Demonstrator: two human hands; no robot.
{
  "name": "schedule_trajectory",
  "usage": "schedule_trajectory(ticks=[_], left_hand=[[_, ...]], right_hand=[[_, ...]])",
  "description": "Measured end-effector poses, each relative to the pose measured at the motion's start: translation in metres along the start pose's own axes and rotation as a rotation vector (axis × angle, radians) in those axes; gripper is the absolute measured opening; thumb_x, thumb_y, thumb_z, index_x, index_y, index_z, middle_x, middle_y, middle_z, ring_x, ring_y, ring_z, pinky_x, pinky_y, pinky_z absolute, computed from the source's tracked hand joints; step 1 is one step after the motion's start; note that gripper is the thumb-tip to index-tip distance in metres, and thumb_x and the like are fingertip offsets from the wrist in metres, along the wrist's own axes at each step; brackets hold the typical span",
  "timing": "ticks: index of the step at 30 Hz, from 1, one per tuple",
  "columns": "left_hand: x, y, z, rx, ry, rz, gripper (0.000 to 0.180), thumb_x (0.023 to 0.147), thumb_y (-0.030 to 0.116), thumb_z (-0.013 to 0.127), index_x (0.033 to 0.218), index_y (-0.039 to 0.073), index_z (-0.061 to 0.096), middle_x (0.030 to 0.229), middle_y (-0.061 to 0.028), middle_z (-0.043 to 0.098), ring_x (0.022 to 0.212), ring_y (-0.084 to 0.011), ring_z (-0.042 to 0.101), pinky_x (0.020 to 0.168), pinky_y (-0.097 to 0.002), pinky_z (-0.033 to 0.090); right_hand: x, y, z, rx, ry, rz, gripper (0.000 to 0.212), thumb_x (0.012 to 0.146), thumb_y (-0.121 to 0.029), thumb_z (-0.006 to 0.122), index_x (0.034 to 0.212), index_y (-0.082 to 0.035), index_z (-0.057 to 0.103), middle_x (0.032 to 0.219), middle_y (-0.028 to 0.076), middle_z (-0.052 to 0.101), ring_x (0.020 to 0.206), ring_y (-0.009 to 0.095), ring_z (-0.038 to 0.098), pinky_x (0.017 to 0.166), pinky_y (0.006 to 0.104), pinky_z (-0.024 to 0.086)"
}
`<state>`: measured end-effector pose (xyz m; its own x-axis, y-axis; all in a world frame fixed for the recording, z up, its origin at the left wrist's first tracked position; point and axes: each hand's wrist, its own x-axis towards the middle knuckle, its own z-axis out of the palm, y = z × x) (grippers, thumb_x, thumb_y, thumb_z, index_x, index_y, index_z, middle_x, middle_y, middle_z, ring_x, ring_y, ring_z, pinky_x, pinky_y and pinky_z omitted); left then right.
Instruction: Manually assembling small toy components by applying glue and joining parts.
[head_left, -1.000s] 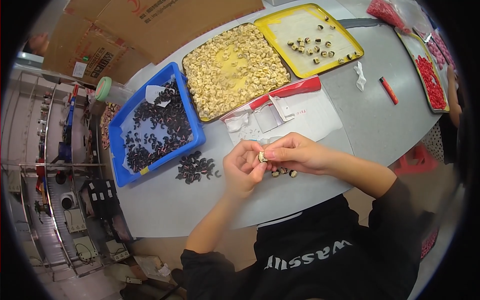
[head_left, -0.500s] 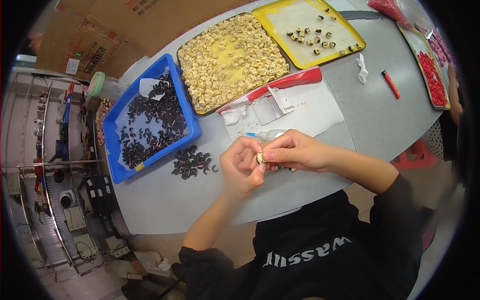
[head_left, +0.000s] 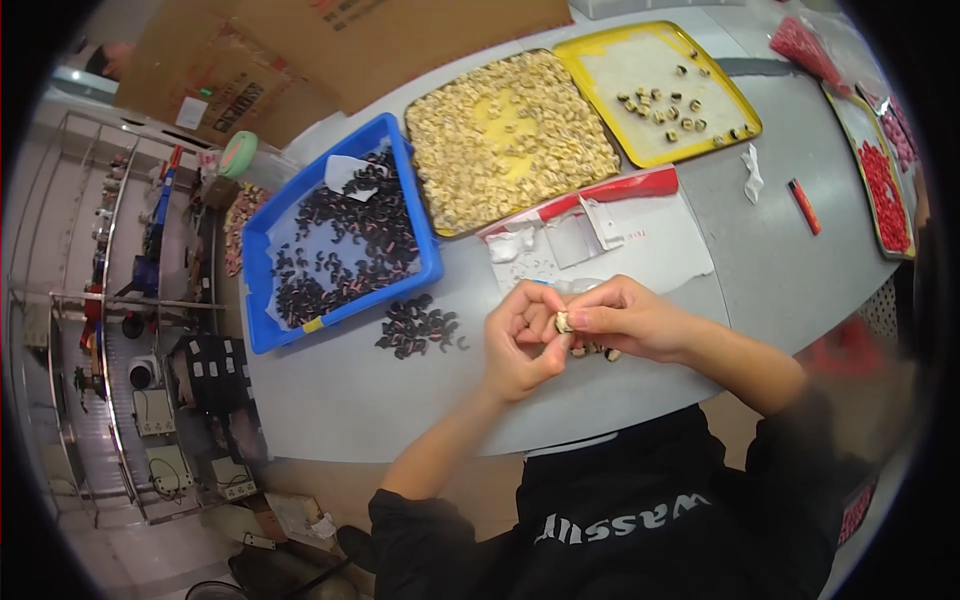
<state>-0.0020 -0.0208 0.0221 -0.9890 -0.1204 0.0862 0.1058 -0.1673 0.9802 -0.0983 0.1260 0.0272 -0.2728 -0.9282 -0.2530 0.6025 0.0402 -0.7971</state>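
Note:
Above the near part of the table, my two hands meet around a small cream piece with a black band [head_left: 563,322]. The thumb and fingers of my right hand [head_left: 635,318] pinch it from the right. My left hand [head_left: 522,340] curls its fingers about the other side, its thumb just below. Several banded pieces [head_left: 605,353] lie on the table beneath my hands, partly hidden. To the left is a loose heap of black crescent pieces [head_left: 415,328]. A clear tube with a blue tip [head_left: 580,286] lies behind my hands, mostly covered.
A blue tray [head_left: 428,250] holds black crescents at left. Behind, a tray of cream pieces [head_left: 515,130] adjoins a yellow tray [head_left: 650,155] with banded pieces. An opened white-and-red carton [head_left: 660,240], crumpled tissue [head_left: 752,175], red marker [head_left: 804,207] and tray of red pieces [head_left: 880,195] lie rightward.
The view has shifted, so the table and hands appear farther right. Both hands stay together at the banded piece; my left thumb sits slightly farther from it.

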Motion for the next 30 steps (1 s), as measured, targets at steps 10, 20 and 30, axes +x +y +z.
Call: schedule_trajectory(ticks=[10, 20, 30], left_hand=[[-0.001, -0.006, 0.001, -0.114, 0.021, 0.002, 0.024, 0.067, -0.002, 0.058, 0.089, 0.0, 0.047, 0.058, 0.0074, 0.031, 0.055, 0.0003, 0.03, 0.055, -0.0152, 0.035], [0.0, -0.001, 0.003, -0.048, 0.05, 0.055, 0.024, 0.066, -0.002, 0.058, 0.087, 0.0, 0.047, 0.056, 0.0079, 0.029, 0.053, 0.0009, 0.03, 0.054, -0.016, 0.039], [-0.002, 0.001, 0.004, 0.01, 0.058, 0.075, 0.024, 0.067, -0.002, 0.058, 0.088, 0.0, 0.046, 0.055, 0.0076, 0.028, 0.052, 0.0002, 0.032, 0.056, -0.0191, 0.044]], right_hand=[[-0.003, 0.0, 0.004, 0.088, -0.062, -0.012, 0.025, 0.085, -0.024, 0.056, 0.092, 0.0, 0.063, 0.083, 0.003, 0.059, 0.073, 0.007, 0.049, 0.061, 0.0202, 0.037], [-0.001, 0.0, 0.004, 0.033, -0.072, -0.008, 0.027, 0.086, -0.026, 0.055, 0.089, 0.0, 0.063, 0.079, 0.002, 0.056, 0.071, 0.007, 0.045, 0.06, 0.0206, 0.035], [-0.001, 0.002, 0.002, 0.047, -0.095, -0.005, 0.026, 0.086, -0.026, 0.055, 0.088, 0.0, 0.063, 0.081, 0.002, 0.056, 0.074, 0.009, 0.046, 0.065, 0.0225, 0.037]])
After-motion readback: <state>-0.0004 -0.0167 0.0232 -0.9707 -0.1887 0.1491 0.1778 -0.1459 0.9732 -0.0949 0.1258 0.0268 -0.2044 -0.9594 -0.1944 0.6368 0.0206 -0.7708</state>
